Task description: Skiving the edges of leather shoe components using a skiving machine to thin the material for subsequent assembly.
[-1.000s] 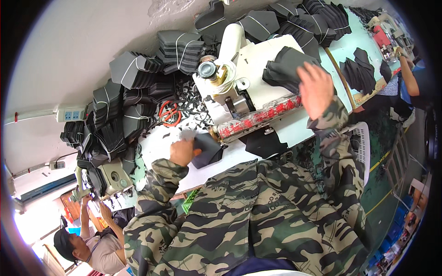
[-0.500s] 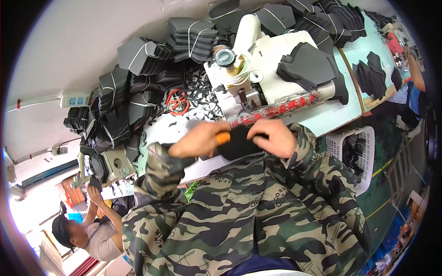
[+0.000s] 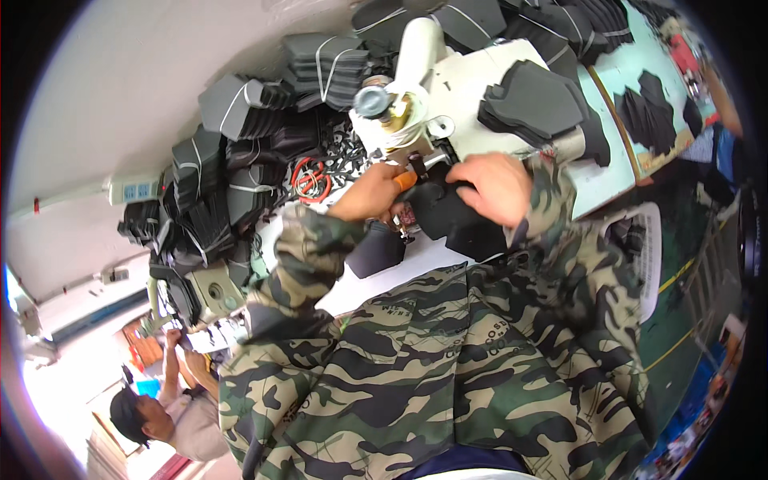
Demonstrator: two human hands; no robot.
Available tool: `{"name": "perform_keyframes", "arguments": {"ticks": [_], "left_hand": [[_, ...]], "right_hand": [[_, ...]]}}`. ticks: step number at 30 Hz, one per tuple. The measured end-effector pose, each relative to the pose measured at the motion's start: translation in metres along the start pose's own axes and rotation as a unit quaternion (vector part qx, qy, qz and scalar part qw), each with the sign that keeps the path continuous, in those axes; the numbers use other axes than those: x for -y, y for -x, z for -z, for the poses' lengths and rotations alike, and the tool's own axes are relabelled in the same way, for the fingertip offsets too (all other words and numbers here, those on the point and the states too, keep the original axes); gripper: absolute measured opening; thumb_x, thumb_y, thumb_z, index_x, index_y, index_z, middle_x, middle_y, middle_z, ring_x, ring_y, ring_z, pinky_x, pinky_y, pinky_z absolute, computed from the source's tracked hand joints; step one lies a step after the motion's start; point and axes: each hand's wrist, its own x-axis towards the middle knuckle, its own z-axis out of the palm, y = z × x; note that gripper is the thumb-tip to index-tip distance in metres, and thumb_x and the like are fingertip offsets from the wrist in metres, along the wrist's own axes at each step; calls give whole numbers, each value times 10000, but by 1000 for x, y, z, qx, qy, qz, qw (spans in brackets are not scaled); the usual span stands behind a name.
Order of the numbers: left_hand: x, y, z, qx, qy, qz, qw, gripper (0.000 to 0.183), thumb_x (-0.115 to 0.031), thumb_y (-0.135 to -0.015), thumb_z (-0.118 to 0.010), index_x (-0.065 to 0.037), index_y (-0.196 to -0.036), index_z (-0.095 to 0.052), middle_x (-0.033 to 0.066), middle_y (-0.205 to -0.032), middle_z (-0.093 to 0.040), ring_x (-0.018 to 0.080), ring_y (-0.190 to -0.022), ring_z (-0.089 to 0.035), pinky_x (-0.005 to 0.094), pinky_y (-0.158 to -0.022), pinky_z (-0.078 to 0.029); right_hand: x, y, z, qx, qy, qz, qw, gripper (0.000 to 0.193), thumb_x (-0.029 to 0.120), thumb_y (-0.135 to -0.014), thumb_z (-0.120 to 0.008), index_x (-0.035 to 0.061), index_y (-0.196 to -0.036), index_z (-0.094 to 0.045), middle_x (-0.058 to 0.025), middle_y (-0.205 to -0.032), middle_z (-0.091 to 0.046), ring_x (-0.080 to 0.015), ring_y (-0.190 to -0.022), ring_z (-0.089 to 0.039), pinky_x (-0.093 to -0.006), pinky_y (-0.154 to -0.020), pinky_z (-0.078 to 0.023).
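A black flat piece of sheet material lies at the head of a white sewing machine, under its needle area. My left hand is closed on the piece's left edge, an orange cover on one finger. On the right side of the same piece, my right hand grips with bent fingers, its fingertips close to the machine's foot. Nearer my body, a dark cut piece rests on the white tabletop. My fingers partly hide the contact with the machine.
Bundles of dark cut pieces tied with white bands line the back and left. Loose pieces are stacked on the machine bed. Red-handled scissors lie among scraps. A white basket stands right. Another person works at left.
Both hands have moved away from my body, bringing the black piece up to the machine head. The dark piece on the near tabletop now shows.
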Motion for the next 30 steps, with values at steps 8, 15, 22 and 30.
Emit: {"name": "perform_keyframes", "arguments": {"ticks": [8,15,22,30], "left_hand": [[-2,14,-15,-26,-112,-68,991,233,-129,-918,-446,48,-980,-584,94,-538,-544,162,-365,-491,306,-365,-392],[32,25,7,-48,-106,-53,992,258,-193,-961,-401,20,-927,-542,54,-533,-525,118,-366,-448,264,-355,-356],[25,53,-19,94,144,-24,985,319,-261,-968,-449,-20,-1158,-536,25,-735,-609,129,-459,-583,212,-372,-402],[58,-9,43,52,45,-27,997,312,-264,-901,-512,-13,-1021,-651,8,-674,-567,99,-407,-451,237,-346,-342]], "right_hand": [[-33,-12,22,80,-17,54,995,250,55,-653,-586,38,-890,-665,-163,-850,-653,-359,-843,-613,-428,-768,-489],[-23,23,-21,74,-256,70,961,238,69,-703,-633,16,-935,-631,-146,-895,-655,-285,-842,-636,-342,-782,-490],[16,42,-49,-8,-363,-32,931,345,102,-746,-665,42,-1078,-594,-130,-921,-659,-229,-834,-652,-315,-752,-497],[58,6,-83,132,-477,-29,869,663,144,-822,-663,-69,-1355,-330,-176,-894,-667,-181,-799,-671,-280,-693,-525]]}}
